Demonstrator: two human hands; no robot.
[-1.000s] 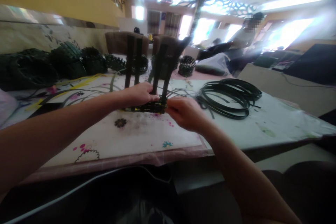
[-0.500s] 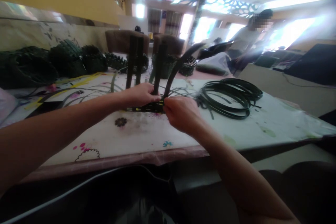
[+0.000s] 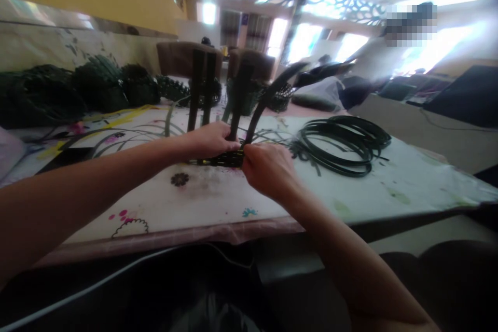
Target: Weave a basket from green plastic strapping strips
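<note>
A partly woven basket (image 3: pixel 227 158) of dark flat strips with some yellow sits on the table in front of me. Several wide dark strips (image 3: pixel 199 88) stand upright from it. My left hand (image 3: pixel 211 140) is closed on the basket's near side, its thumb against the base of an upright strip. Beside it, at the right corner, my right hand (image 3: pixel 269 168) has its fingers curled tightly on the woven edge. A strip (image 3: pixel 265 98) leaning to the right rises just above that hand. The fingertips and the basket's inside are mostly hidden.
Coils of dark strip (image 3: pixel 338 146) lie to the right on the flowered tablecloth (image 3: pixel 206 207). Dark woven baskets (image 3: pixel 100 84) line the back left. Loose thin strips (image 3: pixel 128 132) spread around the work. Across the table a person (image 3: pixel 369 57) stands, with a clear plastic bag (image 3: pixel 322 91) nearby.
Both hands keep nearly the same hold on the basket. The view has shifted slightly, and the person across the table has moved to the right.
</note>
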